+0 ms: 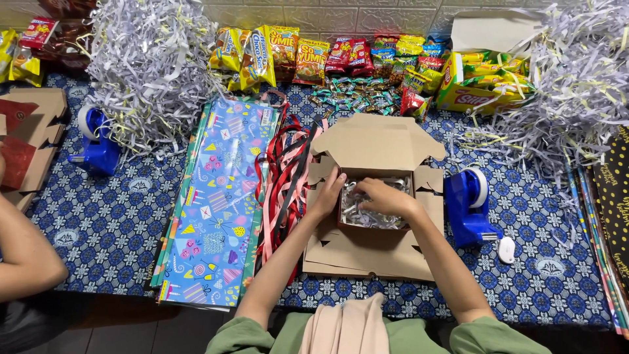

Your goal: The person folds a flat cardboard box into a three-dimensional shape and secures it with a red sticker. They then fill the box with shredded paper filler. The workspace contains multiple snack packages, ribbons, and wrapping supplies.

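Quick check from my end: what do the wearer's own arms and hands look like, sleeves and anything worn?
Both forearms are bare. The left hand and right hand show no gloves, and I see no rings, watch or bracelet. Olive-green sleeves are pushed up to about the elbows. A beige cloth hangs at the chest between them.

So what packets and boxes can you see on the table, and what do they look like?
Yellow snack bags: back row, left of middle, crinkly pouches.
Red snack packets: back row, middle, small and flat.
Yellow carton: back right, open, full of yellow packets.
Brown cardboard box: middle, flaps open, both hands inside it.
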